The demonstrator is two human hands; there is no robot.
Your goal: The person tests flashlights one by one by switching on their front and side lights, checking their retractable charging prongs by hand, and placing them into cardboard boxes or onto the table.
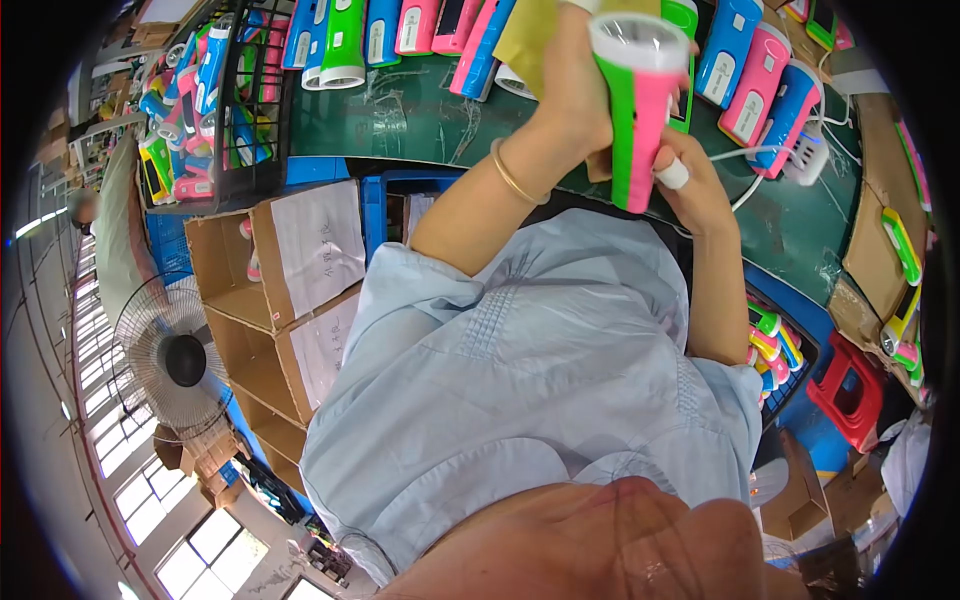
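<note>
A green and pink flashlight (634, 120) with a white rim and clear lens is held upright in front of my body, lens end up. My right hand (697, 190), a white wrap on its thumb, is closed around the lower handle. My left hand (577, 95), with a bangle at the wrist, is beside the flashlight's head and holds a yellow cloth (522, 42); its fingertips are partly hidden. Behind the hands, several pink, blue and green flashlights (735, 55) lie on the green table (400, 115).
A white multi-port charger (806, 158) with cables sits at the table's right. A black wire basket (232, 115) of flashlights stands at the left, above cardboard compartments (235, 270). A fan (184, 360) is farther left. A red plastic stool (848, 390) is at the right.
</note>
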